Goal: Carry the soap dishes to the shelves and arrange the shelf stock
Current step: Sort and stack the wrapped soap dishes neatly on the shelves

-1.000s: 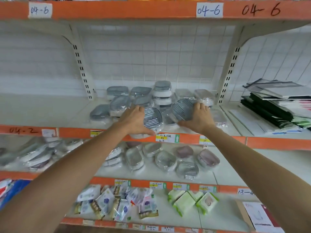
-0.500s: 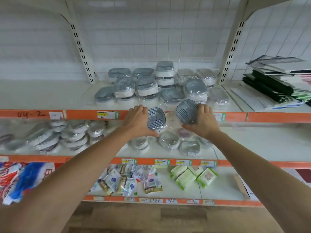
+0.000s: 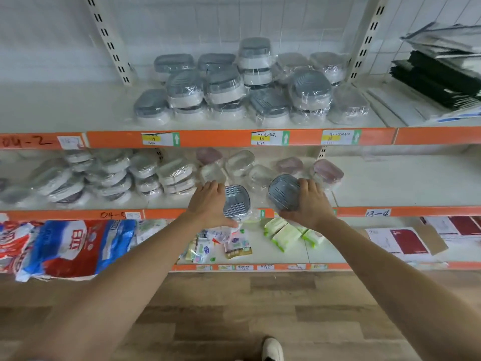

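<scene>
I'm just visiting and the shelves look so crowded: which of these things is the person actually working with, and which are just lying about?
Part of the job:
- grey ribbed plastic-wrapped soap dish held by the left hand
- second grey ribbed soap dish held by the right hand
- stacked grey-and-white wrapped soap dishes on the upper shelf

Just lying about:
- green wipe packs
- blue-and-red plastic bag
- black flat packets

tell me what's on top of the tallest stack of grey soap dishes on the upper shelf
Nothing sits on the tallest stack: its top wrapped grey dish is bare, with white wall tiles behind. Its lowest dish is partly covered by the dishes in front, so the full count cannot be seen.
</scene>
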The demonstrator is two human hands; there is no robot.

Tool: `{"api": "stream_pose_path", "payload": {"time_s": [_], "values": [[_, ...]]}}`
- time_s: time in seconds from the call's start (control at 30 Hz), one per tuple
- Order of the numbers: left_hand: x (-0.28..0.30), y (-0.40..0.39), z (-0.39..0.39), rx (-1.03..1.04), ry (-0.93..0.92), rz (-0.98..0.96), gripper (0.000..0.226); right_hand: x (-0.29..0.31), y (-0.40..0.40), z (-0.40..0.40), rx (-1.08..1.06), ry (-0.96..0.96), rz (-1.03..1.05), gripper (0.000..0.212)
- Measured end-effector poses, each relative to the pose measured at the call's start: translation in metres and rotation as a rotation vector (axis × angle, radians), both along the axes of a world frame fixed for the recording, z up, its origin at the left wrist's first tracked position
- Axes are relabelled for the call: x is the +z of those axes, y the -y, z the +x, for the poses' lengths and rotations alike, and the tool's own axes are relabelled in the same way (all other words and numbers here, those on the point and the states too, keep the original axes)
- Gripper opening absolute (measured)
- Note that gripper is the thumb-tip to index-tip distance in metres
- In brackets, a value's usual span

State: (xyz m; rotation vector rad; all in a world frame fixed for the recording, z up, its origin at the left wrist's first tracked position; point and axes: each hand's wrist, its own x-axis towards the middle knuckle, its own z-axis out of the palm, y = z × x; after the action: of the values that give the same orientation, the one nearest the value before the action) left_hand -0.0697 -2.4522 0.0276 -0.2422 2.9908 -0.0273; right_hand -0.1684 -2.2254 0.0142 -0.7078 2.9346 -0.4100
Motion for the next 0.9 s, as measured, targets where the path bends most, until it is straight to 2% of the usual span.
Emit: {"api": "stream_pose_path", "payload": {"time_s": [0.1,0.27,0.5,0.67,0.9], "values": [[-0.017,-0.002,-0.005,0.014,0.014,0.025,0.108,-0.019,-0.001,0.000,-0.018,0.062,0.024,0.095],[-0.046,-0.001,-0.028,0.042,0.033,0.050,0.101,-0.048,0.004,-0.022,-0.038,0.122,0.021,0.098],[-0.115,0.006,-0.084,0.094,0.012,0.087,0.093,-0.109,0.016,-0.077,-0.045,0.085,0.020,0.095],[-0.171,0.011,-0.124,0.083,-0.014,0.113,0.096,-0.157,0.016,-0.111,-0.108,0.066,0.050,0.096],[-0.206,0.016,-0.167,0.049,-0.001,0.111,0.098,-0.190,0.013,-0.145,-0.165,0.056,0.021,0.099]]}}
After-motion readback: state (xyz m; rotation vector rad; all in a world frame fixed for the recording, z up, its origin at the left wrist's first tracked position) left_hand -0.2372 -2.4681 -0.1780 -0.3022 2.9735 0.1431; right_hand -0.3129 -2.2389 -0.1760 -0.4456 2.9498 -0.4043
